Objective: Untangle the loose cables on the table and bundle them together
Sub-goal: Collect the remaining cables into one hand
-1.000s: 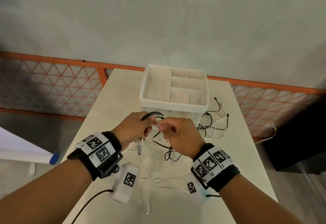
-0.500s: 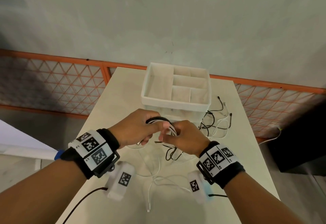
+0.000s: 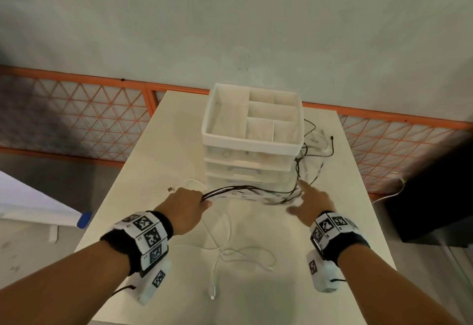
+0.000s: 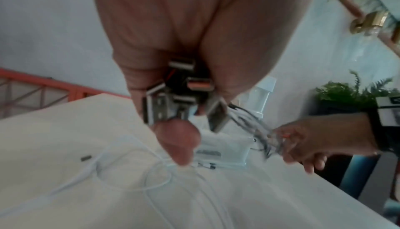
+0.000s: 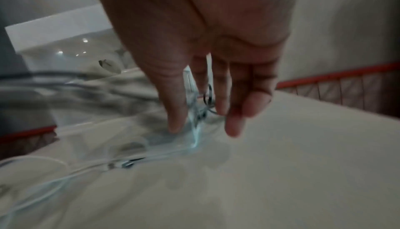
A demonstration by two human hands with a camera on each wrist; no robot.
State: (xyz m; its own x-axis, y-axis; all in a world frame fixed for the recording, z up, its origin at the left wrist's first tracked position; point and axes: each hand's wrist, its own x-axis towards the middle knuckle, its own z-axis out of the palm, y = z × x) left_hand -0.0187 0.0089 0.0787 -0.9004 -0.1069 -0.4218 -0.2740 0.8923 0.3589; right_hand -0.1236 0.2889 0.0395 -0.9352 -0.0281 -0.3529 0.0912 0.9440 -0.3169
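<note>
Head view: left hand grips a cable bundle above the surface, before the drawer organizer; right hand spread open against the strands. Left wrist view: fingers curled round USB plugs. Right wrist view: fingers straight among blurred cables.

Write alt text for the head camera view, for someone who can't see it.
The left hand grips a bunch of cables that runs across to the open right hand, in front of a white drawer box. More white cables lie loose on the table.
</note>
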